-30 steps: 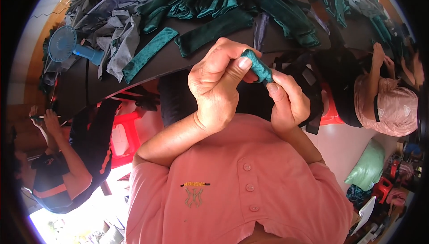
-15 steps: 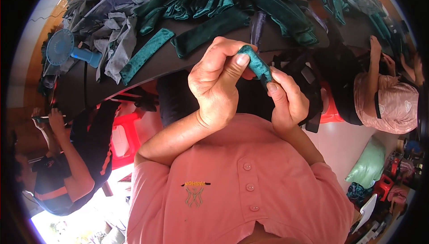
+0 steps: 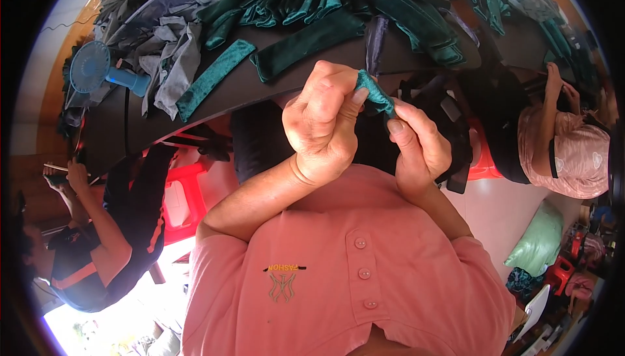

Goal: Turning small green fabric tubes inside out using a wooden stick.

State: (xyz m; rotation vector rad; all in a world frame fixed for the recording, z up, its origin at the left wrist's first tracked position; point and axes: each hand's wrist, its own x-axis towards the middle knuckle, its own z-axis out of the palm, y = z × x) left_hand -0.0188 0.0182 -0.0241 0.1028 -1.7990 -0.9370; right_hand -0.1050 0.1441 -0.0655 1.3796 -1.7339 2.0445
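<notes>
One green velvet piece (image 3: 375,95), seemingly unfinished, is tightly pinched by left hand (image 3: 322,118) and right hand (image 3: 420,146); flat strips (image 3: 309,44) lie untouched.

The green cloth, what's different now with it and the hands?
The left hand has moved slightly right and turned, closer to the right hand, so less of the green cloth shows between them. Nothing was let go. The right hand and the blue fan stayed about where they were.
</notes>
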